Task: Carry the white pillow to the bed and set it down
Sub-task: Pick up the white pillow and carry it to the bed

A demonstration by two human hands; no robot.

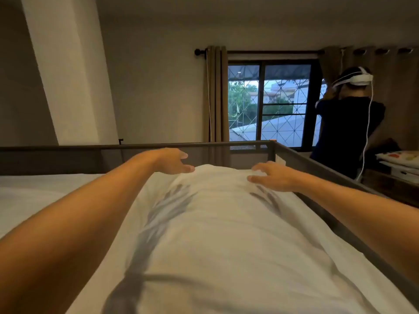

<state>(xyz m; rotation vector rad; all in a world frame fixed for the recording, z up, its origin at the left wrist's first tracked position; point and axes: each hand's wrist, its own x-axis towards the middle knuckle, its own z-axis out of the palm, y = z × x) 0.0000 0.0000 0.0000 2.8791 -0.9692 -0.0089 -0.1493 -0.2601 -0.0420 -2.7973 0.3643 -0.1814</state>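
The white pillow lies lengthwise on the bed, its far end close to the grey rail at the head. My left hand hovers beside that far end, fingers loose and gripping nothing. My right hand rests spread on the pillow's far corner, not clenched. To finish well, I'd press lightly, square the pillow against the rail, then lift both hands straight away.

pillow on bed, window behind
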